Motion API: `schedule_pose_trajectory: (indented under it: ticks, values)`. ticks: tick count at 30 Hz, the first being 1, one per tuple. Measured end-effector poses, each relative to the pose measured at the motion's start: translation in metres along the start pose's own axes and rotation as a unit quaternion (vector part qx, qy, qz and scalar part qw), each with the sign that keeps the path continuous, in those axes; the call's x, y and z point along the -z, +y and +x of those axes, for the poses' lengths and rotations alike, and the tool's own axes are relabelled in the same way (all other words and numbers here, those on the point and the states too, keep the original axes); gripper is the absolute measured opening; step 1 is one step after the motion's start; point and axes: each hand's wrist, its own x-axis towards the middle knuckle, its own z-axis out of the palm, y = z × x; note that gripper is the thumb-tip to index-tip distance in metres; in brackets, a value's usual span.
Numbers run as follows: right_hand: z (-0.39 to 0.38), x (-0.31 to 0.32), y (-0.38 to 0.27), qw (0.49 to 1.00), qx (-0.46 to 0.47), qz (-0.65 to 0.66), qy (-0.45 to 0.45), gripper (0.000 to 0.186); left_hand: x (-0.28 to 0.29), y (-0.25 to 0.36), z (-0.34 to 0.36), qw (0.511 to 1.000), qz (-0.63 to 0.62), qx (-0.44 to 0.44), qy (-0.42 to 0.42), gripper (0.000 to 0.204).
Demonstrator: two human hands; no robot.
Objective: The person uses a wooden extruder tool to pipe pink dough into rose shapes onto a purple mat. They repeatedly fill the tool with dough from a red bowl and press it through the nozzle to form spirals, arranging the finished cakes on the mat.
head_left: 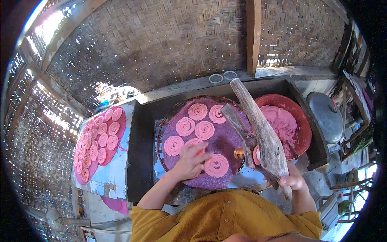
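My right hand [294,177] wraps around the lower end of a weathered wooden lever press [264,129], made of two branch-like arms. A brass-coloured cylinder [239,153] shows between the arms, with some pink dough beside it. My left hand [190,162] has its fingers spread over a pink dough spiral [195,146] and hides part of it; whether it touches the dough I cannot tell. Another dough spiral [216,165] lies just right of my fingers. Several more sit on a round purple mat [225,141] with a dark woven rim.
Right of the press stands a red basin [305,133] with a mass of pink dough [278,121]. At the left, many spirals rest on a pink mat [105,157] over a pale blue board [115,177]. A lidded metal pot [322,115] stands far right. Dark wooden walls [139,149] edge the worktop.
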Motion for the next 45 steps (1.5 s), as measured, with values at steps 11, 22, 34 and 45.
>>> schedule_pose_trajectory:
  ticks: [11, 22, 34, 45]
  values:
    - [0.055, -0.02, -0.035, 0.984, -0.08, 0.01, -0.16, 0.086, 0.109, 0.044, 0.153, 0.506, -0.827, -0.244, 0.037, 0.083]
    - [0.114, 0.029, -0.026, 0.978, -0.194, 0.012, -0.075, 0.061, 0.028, -0.041, 0.179, 0.411, -0.891, -0.069, 0.179, 0.063]
    - [0.12, 0.031, -0.049, 0.954, -0.238, -0.159, -0.086, 0.053, 0.014, -0.049, 0.159, 0.382, -0.891, -0.052, 0.241, 0.043]
    - [0.106, 0.017, -0.079, 0.946, -0.179, -0.262, -0.063, 0.05, 0.045, -0.024, 0.149, 0.417, -0.864, -0.136, 0.245, 0.041]
